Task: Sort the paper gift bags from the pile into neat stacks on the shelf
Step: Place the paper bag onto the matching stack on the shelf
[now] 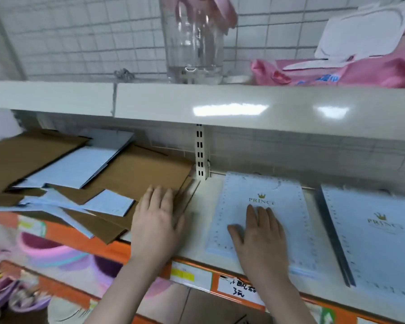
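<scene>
Where the shelf (198,208) runs out toward 9 o'clock, the pile (80,181) of paper gift bags lies loose: brown kraft bags (136,174) lie flat with pale blue bags (73,167) slanted across them, some poking past the orange front edge (98,244). At about 6 o'clock the left hand (156,222) rests flat on the corner of the pile, fingers straight and together, gripping nothing; its fingertips lie on a brown bag. Just behind it, at 12 o'clock, a slotted upright bracket (201,157) stands at the back of the shelf. Toward 4 o'clock the right hand (261,237) lies palm down with fingers straight on a white "PRINCE" bag (262,197), pressing it flat against the shelf, holding nothing in a grip. At 3 o'clock, beside that bag but apart from it, a second stack of "PRINCE" bags (374,232) lies squared up. On the upper shelf (220,104) stand a clear glass jar (194,43) and, at 1 o'clock, a pink packet (360,71). White price labels (236,288) line the front edge below the right hand.
</scene>
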Demonstrator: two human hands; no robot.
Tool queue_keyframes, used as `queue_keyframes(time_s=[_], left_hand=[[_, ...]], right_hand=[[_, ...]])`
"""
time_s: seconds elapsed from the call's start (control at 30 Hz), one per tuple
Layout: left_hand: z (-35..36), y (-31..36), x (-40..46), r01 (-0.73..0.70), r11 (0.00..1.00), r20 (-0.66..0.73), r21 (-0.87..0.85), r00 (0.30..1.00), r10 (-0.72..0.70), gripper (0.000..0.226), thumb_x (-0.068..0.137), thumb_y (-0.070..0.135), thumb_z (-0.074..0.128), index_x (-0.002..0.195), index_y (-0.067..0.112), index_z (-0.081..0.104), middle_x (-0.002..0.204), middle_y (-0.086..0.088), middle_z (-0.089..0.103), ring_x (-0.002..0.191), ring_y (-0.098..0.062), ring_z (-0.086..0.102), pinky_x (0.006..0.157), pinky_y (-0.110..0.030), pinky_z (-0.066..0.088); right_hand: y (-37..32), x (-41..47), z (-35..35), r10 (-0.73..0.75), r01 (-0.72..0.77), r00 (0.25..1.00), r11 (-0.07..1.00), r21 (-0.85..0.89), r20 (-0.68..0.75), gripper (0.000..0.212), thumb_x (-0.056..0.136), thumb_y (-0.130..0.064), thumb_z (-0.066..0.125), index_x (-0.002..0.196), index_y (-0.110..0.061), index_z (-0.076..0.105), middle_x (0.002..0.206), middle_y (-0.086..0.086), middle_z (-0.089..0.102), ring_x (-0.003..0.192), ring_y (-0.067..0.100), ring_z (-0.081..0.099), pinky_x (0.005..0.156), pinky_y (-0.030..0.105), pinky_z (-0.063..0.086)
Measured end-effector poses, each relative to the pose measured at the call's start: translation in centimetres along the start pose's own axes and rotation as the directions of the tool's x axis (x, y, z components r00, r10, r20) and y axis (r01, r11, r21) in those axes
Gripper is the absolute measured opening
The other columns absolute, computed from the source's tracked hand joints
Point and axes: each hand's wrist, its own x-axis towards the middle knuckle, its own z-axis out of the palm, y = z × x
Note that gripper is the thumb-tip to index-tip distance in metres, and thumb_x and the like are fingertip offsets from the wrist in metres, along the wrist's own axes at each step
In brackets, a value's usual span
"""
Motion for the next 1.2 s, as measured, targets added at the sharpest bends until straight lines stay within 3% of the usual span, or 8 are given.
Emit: queue_keyframes(time_s=[0.13,0.27,0.4,0.5,0.67,0.77,1.0,1.2], left_hand=[[-1.7,-8.1,-1.2,0.087,0.996,-0.077,0.007,0.993,-0.086,0.065,0.080,0.049,0.040,0.112,-0.002,0.063,0.116,-0.025,0.062,0.112,-0.042,0.056,0.097,-0.050,0.047],[-3.0,-17.9,-1.2,0.152,0.988,-0.126,0.034,0.981,-0.147,0.069,0.081,0.053,0.037,0.117,0.000,0.063,0.122,-0.024,0.060,0.119,-0.041,0.053,0.101,-0.049,0.042],[-4.1,-28.3,-0.3,0.162,0.986,-0.134,0.048,0.979,-0.154,0.070,0.083,0.053,0.038,0.114,-0.005,0.063,0.118,-0.028,0.060,0.115,-0.044,0.054,0.101,-0.052,0.042],[-5.2,-34.9,0.8,0.164,0.984,-0.142,0.069,0.978,-0.153,0.070,0.084,0.055,0.036,0.113,-0.002,0.064,0.118,-0.026,0.060,0.116,-0.043,0.053,0.104,-0.049,0.039],[-6.2,-43.3,3.7,0.207,0.976,-0.162,0.069,0.968,-0.194,0.073,0.081,0.059,0.038,0.110,-0.003,0.065,0.118,-0.028,0.060,0.115,-0.045,0.053,0.100,-0.050,0.041],[-6.0,-47.2,6.1,0.237,0.969,-0.172,0.073,0.960,-0.221,0.075,0.084,0.062,0.046,0.119,-0.002,0.060,0.128,-0.028,0.054,0.123,-0.044,0.047,0.104,-0.051,0.037],[-4.3,-53.0,12.8,0.291,0.952,0.029,0.100,0.955,-0.295,0.077,0.088,0.065,0.035,0.145,0.013,0.032,0.151,-0.019,0.028,0.142,-0.034,0.019,0.116,-0.044,0.017],[-3.5,-55.0,17.0,0.377,0.922,0.213,0.094,0.897,-0.388,0.089,0.078,0.078,0.029,0.130,0.007,0.042,0.130,-0.022,0.048,0.122,-0.038,0.044,0.101,-0.047,0.037]], right_hand=[[-7.0,-0.3,1.0,-0.064,0.068,0.995,0.996,0.056,-0.077,0.064,0.088,-0.050,0.036,0.120,0.000,0.062,0.119,0.021,0.062,0.114,0.038,0.058,0.093,0.048,0.048],[-15.9,-0.2,2.0,-0.188,0.193,0.979,0.979,0.065,-0.075,0.064,0.097,-0.053,0.028,0.148,-0.014,0.025,0.152,0.009,0.027,0.143,0.026,0.018,0.116,0.036,0.013],[-25.2,0.4,4.6,-0.110,0.125,0.985,0.985,0.120,-0.130,0.061,0.086,-0.050,0.038,0.114,-0.002,0.063,0.107,0.018,0.063,0.106,0.037,0.058,0.090,0.045,0.048],[-31.6,0.8,5.2,-0.116,0.134,0.986,0.979,0.154,-0.123,0.062,0.083,-0.048,0.034,0.105,0.000,0.065,0.094,0.018,0.064,0.092,0.037,0.062,0.079,0.047,0.053],[-39.3,2.5,6.6,-0.162,0.188,0.969,0.973,0.131,-0.187,0.058,0.090,-0.044,0.051,0.122,0.003,0.057,0.115,0.023,0.060,0.111,0.042,0.056,0.093,0.051,0.048],[-43.0,4.0,7.5,-0.213,0.223,0.969,0.972,0.072,-0.128,0.064,0.096,-0.047,0.040,0.142,-0.002,0.036,0.144,0.019,0.039,0.138,0.034,0.029,0.114,0.042,0.022],[-48.4,9.0,9.6,-0.200,0.204,0.975,0.979,0.030,-0.095,0.074,0.094,-0.060,0.021,0.148,-0.008,0.020,0.150,0.012,0.031,0.141,0.027,0.021,0.117,0.035,0.018],[-50.2,11.4,10.6,-0.137,0.138,0.990,0.990,0.028,-0.035,0.090,0.087,-0.071,0.021,0.150,-0.008,0.014,0.152,0.011,0.027,0.141,0.026,0.021,0.117,0.035,0.017]])
